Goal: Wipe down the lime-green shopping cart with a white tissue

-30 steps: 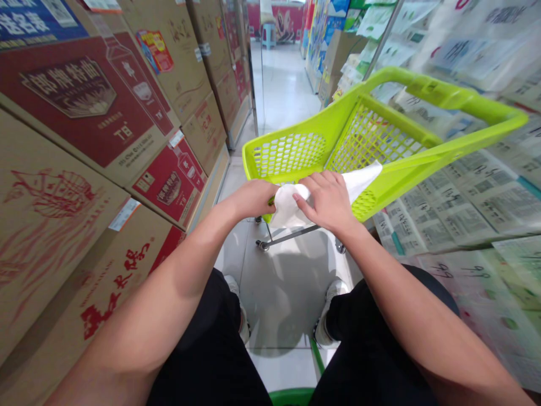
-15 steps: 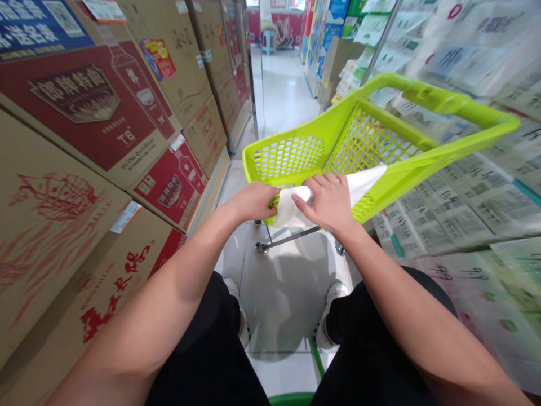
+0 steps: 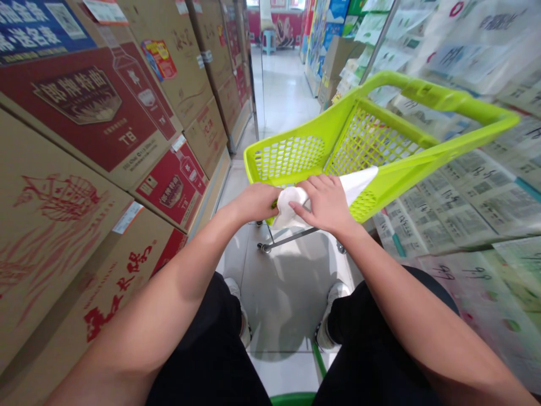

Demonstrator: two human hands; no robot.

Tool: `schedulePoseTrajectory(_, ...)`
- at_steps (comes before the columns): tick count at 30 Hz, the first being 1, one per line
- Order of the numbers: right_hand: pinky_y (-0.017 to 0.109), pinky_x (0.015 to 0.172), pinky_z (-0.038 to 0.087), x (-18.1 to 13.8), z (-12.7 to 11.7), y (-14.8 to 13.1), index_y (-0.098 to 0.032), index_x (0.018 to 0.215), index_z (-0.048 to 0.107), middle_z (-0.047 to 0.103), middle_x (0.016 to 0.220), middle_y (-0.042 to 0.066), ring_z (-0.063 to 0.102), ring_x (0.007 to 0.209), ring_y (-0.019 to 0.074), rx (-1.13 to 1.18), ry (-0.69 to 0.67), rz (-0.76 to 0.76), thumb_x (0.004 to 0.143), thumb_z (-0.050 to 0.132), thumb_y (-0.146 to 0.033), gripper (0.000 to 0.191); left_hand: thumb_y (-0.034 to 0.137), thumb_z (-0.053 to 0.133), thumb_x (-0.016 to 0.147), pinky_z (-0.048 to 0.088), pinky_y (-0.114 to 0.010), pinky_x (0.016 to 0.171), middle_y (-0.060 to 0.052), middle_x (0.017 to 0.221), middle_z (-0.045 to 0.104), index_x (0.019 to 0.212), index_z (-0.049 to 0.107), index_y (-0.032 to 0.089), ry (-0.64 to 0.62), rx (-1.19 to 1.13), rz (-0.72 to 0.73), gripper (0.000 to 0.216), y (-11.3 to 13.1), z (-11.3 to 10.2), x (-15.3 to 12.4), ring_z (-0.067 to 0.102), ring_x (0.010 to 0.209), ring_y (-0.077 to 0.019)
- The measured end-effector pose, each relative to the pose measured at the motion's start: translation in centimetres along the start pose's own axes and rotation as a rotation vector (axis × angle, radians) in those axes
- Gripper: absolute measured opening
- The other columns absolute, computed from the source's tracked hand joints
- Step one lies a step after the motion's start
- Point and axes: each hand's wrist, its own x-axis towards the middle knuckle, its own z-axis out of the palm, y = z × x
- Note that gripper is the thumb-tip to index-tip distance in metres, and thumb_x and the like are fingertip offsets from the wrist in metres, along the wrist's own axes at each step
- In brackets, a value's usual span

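Observation:
A lime-green plastic shopping cart (image 3: 342, 131) stands askew in front of me, its handle toward the right. My left hand (image 3: 262, 201) is closed around the cart's near rim at the basket's left corner; its fingertips are partly hidden. A white cloth (image 3: 359, 181) drapes over the near side of the basket and bunches up beside my left hand. Over that cloth lies my right hand (image 3: 324, 202), fingers bent across the rim and thumb pointing left, holding the cloth against the cart.
Stacked liquor cartons (image 3: 97, 107) line the left side. Plastic-wrapped paper packs (image 3: 448, 197) with handwritten prices rise on the right. Below the basket is a caster wheel (image 3: 264, 247) on the tiled floor (image 3: 279, 304). Part of a green object (image 3: 293, 399) shows between my legs. A blue stool (image 3: 268, 41) stands farther off.
My right hand has slid slightly left along the rim. The cloth has bunched up between my hands, and its right end has shifted left. My left hand stays at the corner.

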Motion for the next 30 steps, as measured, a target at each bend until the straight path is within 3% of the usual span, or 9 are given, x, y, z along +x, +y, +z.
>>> schedulePoseTrajectory(2, 0.047, 0.093, 0.035, 0.1, -0.1, 0.5, -0.021, 0.11, 0.072, 0.073, 0.105, 0.014, 0.057, 0.103, 0.0337, -0.005, -0.005, 0.005, 0.104, 0.038, -0.067, 0.058, 0.026, 0.063, 0.089, 0.052, -0.035, 0.082, -0.01, 0.116, 0.081, 0.113, 0.073, 0.022, -0.021, -0.019, 0.011, 0.026, -0.5, -0.1, 0.0, 0.075, 0.107, -0.0296)
schedulePoseTrajectory(6, 0.049, 0.089, 0.035, 0.4, -0.5, 5.8, -0.02, 0.092, 0.074, 0.073, 0.093, 0.016, 0.058, 0.096, 0.0352, -0.078, 0.105, 0.308, 0.105, 0.039, -0.055, 0.052, 0.028, 0.061, 0.093, 0.052, -0.036, 0.082, -0.013, 0.112, 0.08, 0.113, 0.073, 0.019, -0.074, 0.024, -0.017, 0.025, -0.8, -0.1, 0.2, 0.075, 0.103, -0.0302)
schedulePoseTrajectory(8, 0.05, 0.089, 0.035, 0.3, -0.5, 7.3, -0.02, 0.089, 0.075, 0.074, 0.091, 0.017, 0.059, 0.096, 0.0356, -0.109, 0.177, 0.388, 0.103, 0.042, -0.053, 0.049, 0.029, 0.061, 0.092, 0.051, -0.036, 0.08, -0.012, 0.11, 0.08, 0.111, 0.073, 0.019, -0.065, 0.047, -0.028, 0.024, -0.5, 0.1, 0.4, 0.075, 0.102, -0.03)
schedulePoseTrajectory(11, 0.05, 0.091, 0.035, 0.2, 0.0, 5.7, -0.021, 0.086, 0.075, 0.075, 0.089, 0.014, 0.06, 0.095, 0.0341, -0.123, 0.206, 0.318, 0.102, 0.046, -0.053, 0.046, 0.031, 0.063, 0.09, 0.048, -0.035, 0.074, -0.011, 0.104, 0.08, 0.105, 0.073, 0.02, -0.027, 0.058, -0.035, 0.021, -0.1, 0.5, 0.6, 0.075, 0.098, -0.0296)
schedulePoseTrajectory(14, 0.047, 0.088, 0.035, 0.3, 0.6, 1.9, -0.021, 0.085, 0.073, 0.075, 0.089, 0.013, 0.06, 0.093, 0.032, -0.094, 0.122, 0.17, 0.102, 0.046, -0.056, 0.047, 0.031, 0.064, 0.088, 0.046, -0.034, 0.07, -0.01, 0.101, 0.081, 0.099, 0.073, 0.021, -0.002, 0.052, -0.01, 0.018, -0.1, 0.8, 0.6, 0.076, 0.095, -0.0293)
schedulePoseTrajectory(16, 0.046, 0.085, 0.035, 0.4, 0.6, 0.9, -0.021, 0.085, 0.072, 0.075, 0.088, 0.013, 0.061, 0.091, 0.0313, -0.086, 0.072, 0.107, 0.103, 0.045, -0.06, 0.051, 0.029, 0.063, 0.088, 0.045, -0.034, 0.069, -0.01, 0.102, 0.081, 0.101, 0.072, 0.021, -0.009, 0.045, 0.012, 0.018, -0.4, 0.6, 0.5, 0.076, 0.096, -0.0289)
schedulePoseTrajectory(23, 0.047, 0.091, 0.035, 0.3, -0.7, 6.0, -0.022, 0.09, 0.074, 0.077, 0.092, 0.013, 0.064, 0.093, 0.0323, -0.066, 0.119, 0.261, 0.103, 0.043, -0.054, 0.047, 0.035, 0.061, 0.089, 0.052, -0.038, 0.08, -0.013, 0.109, 0.08, 0.118, 0.069, 0.017, -0.004, -0.007, -0.013, 0.034, -0.3, -0.2, -0.2, 0.076, 0.1, -0.0315)
schedulePoseTrajectory(27, 0.047, 0.098, 0.038, -0.2, -2.0, 6.4, -0.023, 0.116, 0.072, 0.077, 0.114, 0.011, 0.064, 0.108, 0.0318, 0.104, 0.091, 0.08, 0.103, 0.043, -0.051, 0.042, 0.039, 0.058, 0.095, 0.053, -0.041, 0.097, -0.014, 0.133, 0.075, 0.148, 0.054, 0.015, 0.173, -0.263, -0.036, 0.059, 0.0, 0.3, -0.2, 0.073, 0.113, -0.0296)
schedulePoseTrajectory(30, 0.052, 0.1, 0.038, -0.9, -3.4, 7.0, -0.022, 0.124, 0.069, 0.071, 0.122, 0.017, 0.058, 0.118, 0.0369, 0.011, 0.264, 0.221, 0.104, 0.039, -0.051, 0.047, 0.044, 0.059, 0.099, 0.054, -0.036, 0.096, -0.009, 0.131, 0.075, 0.146, 0.058, 0.019, 0.315, -0.479, -0.015, 0.053, 0.0, 0.5, 0.2, 0.072, 0.107, -0.0227)
